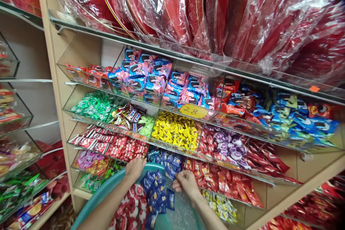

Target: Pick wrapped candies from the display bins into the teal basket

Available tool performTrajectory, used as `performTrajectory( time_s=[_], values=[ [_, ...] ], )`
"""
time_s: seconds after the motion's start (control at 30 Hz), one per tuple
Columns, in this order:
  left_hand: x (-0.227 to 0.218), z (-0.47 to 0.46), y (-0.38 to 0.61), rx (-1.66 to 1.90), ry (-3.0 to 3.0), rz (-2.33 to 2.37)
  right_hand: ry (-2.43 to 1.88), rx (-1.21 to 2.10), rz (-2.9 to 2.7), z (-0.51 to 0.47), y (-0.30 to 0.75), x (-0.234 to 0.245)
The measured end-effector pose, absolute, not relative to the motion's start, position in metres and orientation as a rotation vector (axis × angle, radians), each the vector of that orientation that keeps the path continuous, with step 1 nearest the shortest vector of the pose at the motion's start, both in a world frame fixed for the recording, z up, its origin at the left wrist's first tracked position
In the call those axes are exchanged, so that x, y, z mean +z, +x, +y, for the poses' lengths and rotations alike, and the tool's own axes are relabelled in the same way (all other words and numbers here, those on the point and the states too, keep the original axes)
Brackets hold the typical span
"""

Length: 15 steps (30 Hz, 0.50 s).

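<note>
My left hand (135, 168) is closed over the far rim of a teal plastic basket (93, 201). My right hand (187, 182) is above the basket's right side, its thumb and fingers pinched at the edge of a dark blue candy packet (170, 172). Inside the basket lie a heap of blue candy packets (157, 197) and, to their left, red and white wrapped candies (132, 206). Just beyond the rim, a clear shelf bin holds more of the blue packets (169, 159). The basket's near side is out of frame.
Clear-fronted shelf bins hold yellow candies (175, 129), purple candies (229, 145), green candies (94, 104) and red packets (126, 147). A yellow price tag (192, 110) sits on an upper bin. Plastic-wrapped red items (175, 7) fill the top shelf. A wooden upright (51, 61) stands left.
</note>
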<state>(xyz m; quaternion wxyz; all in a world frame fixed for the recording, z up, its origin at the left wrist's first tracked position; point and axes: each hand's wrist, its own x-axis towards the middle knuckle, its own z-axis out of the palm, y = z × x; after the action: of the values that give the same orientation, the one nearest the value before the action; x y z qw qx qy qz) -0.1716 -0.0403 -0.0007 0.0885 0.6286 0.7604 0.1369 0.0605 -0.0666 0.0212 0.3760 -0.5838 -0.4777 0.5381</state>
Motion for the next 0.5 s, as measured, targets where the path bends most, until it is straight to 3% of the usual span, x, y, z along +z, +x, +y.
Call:
performTrajectory(
  time_s=[0.33,0.5],
  values=[
    [0.002,-0.042,-0.17,0.4,1.843,2.256,-1.557,0.835,-1.641,-0.084,0.061,0.004],
    [0.001,-0.042,-0.17,0.415,1.868,2.255,-1.645,0.788,-1.762,-0.084,0.051,-0.011]
  ],
)
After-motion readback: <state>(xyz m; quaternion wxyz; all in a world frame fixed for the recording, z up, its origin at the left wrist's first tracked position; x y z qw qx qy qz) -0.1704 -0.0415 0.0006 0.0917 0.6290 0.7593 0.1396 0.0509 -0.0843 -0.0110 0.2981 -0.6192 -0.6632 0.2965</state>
